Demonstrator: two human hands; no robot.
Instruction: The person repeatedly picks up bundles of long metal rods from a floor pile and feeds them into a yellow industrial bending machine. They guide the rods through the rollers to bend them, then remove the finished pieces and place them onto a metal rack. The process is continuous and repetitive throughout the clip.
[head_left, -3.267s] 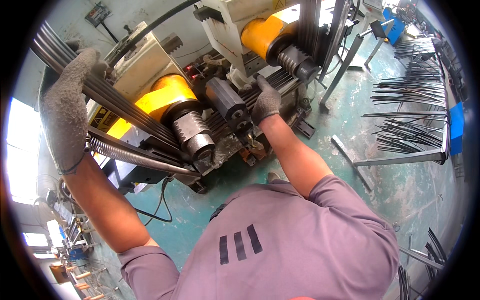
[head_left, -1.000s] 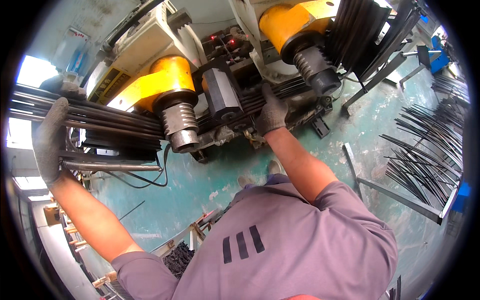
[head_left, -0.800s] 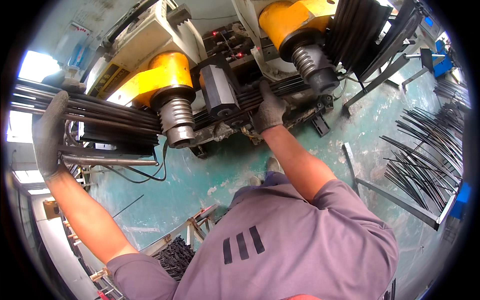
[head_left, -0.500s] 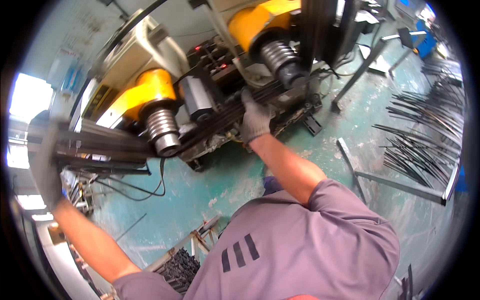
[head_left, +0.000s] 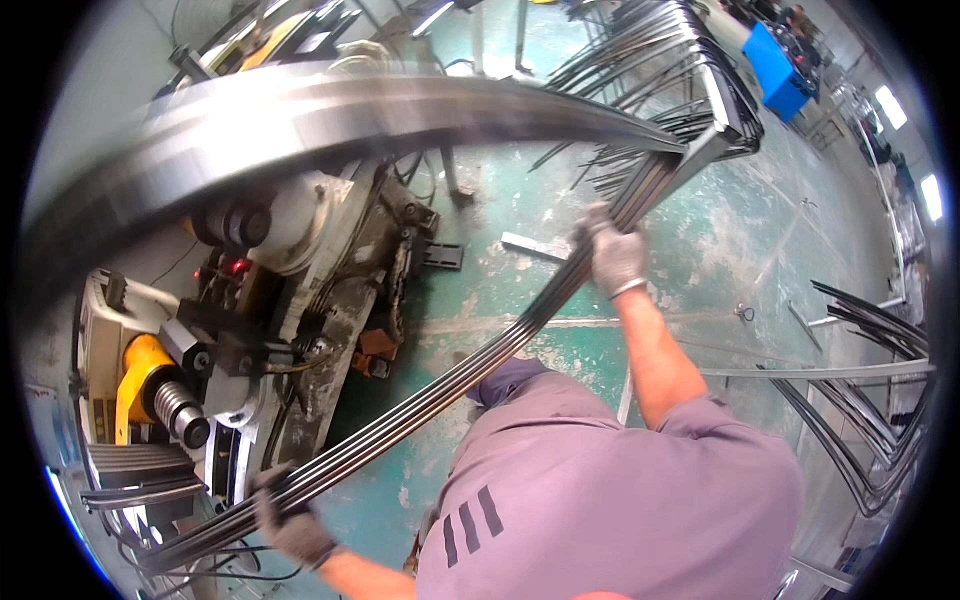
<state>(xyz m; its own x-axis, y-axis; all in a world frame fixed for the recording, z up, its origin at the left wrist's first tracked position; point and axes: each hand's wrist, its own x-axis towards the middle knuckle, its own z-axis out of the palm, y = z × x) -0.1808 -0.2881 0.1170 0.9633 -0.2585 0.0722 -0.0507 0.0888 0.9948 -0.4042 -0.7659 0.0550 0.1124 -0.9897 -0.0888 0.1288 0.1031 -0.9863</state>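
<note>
A bundle of several long, dark metal bars (head_left: pixel 430 402) slants from lower left to upper right in front of my body. Around its lower left part my left hand (head_left: pixel 290 522), in a grey work glove, is closed. Farther up the bundle, my right hand (head_left: pixel 613 252) is closed too, in a pale glove. Past the right hand the bars meet a corner near a metal rack. From that corner a wide, shiny bent length of metal (head_left: pixel 350 112), blurred by motion, sweeps back over the machine to the left edge. Whether it is the same bars bent round, I cannot tell.
A bending-type machine (head_left: pixel 330 350) with a yellow arm (head_left: pixel 146 380) and a ribbed metal cylinder (head_left: pixel 180 412) stands at left. A rack (head_left: pixel 712 150) bears many thin dark bars at the upper right. More bent bars (head_left: pixel 850 420) lie at far right. A blue box (head_left: pixel 778 70) stands behind.
My view and body have turned to the right. The bars have come away from the machine's ribbed cylinders and now cross in front of me, with both hands on them.
</note>
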